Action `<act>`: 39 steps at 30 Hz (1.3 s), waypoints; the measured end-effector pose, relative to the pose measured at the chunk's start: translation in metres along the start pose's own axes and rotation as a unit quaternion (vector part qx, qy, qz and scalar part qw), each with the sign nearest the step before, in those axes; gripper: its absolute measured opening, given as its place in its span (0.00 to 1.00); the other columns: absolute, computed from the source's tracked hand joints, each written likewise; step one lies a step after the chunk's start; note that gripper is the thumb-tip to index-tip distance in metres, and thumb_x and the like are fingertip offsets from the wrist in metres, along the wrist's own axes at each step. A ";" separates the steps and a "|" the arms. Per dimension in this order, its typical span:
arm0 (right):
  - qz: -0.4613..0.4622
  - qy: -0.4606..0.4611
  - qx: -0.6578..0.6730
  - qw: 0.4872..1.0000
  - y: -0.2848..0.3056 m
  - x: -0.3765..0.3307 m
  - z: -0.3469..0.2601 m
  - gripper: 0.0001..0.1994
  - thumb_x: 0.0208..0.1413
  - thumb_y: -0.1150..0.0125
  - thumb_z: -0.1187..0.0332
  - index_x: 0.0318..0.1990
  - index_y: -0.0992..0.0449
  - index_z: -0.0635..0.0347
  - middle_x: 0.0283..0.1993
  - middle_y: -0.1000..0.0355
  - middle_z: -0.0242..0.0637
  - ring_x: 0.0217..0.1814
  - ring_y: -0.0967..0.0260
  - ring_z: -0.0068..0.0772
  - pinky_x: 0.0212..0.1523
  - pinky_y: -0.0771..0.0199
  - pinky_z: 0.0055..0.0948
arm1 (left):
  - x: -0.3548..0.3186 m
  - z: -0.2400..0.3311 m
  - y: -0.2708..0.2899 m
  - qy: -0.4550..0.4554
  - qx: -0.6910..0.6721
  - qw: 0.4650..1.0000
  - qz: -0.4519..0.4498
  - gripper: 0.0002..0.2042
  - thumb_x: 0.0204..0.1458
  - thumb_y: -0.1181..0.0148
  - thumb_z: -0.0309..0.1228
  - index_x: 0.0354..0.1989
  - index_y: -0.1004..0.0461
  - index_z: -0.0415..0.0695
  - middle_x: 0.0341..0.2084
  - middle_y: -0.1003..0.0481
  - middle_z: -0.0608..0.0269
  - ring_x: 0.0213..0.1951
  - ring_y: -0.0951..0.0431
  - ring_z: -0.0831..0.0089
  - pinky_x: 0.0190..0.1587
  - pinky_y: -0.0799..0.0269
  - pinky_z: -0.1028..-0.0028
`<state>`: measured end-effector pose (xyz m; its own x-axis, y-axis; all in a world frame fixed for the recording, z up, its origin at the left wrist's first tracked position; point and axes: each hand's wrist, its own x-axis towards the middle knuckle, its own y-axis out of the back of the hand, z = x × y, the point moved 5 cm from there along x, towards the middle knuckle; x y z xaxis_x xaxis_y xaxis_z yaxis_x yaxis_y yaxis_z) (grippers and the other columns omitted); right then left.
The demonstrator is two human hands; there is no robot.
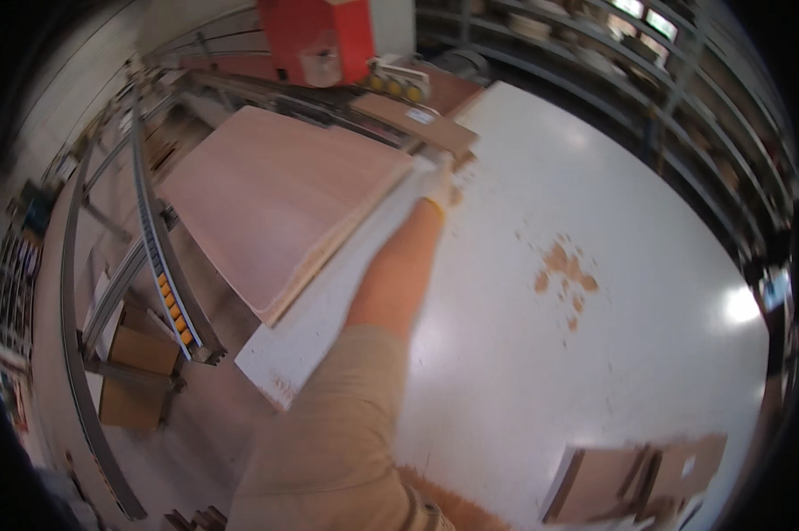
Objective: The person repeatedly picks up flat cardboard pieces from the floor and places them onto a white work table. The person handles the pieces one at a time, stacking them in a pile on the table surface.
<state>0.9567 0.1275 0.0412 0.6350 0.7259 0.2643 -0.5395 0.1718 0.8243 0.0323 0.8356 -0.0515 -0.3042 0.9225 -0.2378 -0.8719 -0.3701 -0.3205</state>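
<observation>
My left hand point(441, 184), in a pale glove with a yellow cuff, reaches far forward over the white table point(497, 354). It is at the near right end of a narrow brown board point(421, 124) that bears a white label. Motion smears the fingers, so whether they grip the board or only touch it does not show. To the left of my forearm lies a large pinkish wooden panel point(284, 195) with a rough, pale edge. My right hand is out of view.
Sawdust point(566, 270) is scattered on the table. Brown boards point(603, 482) lie at its near right corner. A red machine point(315, 40) stands at the back. Left is a metal rail with yellow rollers point(174, 310); loaded shelves point(576, 44) line the far right.
</observation>
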 end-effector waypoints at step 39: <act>-0.204 0.541 0.723 0.378 0.608 -0.369 -0.569 0.20 0.67 0.34 0.60 0.55 0.24 0.70 0.39 0.18 0.41 0.39 0.22 0.28 0.44 0.21 0.32 | -0.537 0.118 0.255 -0.102 -0.169 0.980 -0.011 0.21 0.68 0.37 0.38 0.61 0.25 0.36 0.51 0.19 0.59 0.51 0.21 0.73 0.55 0.23 0.67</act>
<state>0.0804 0.3431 0.1599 -0.5185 0.8167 0.2533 0.8440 0.4413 0.3048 -0.0723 0.2588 0.1028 -0.3882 0.9203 -0.0496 -0.7123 -0.3337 -0.6174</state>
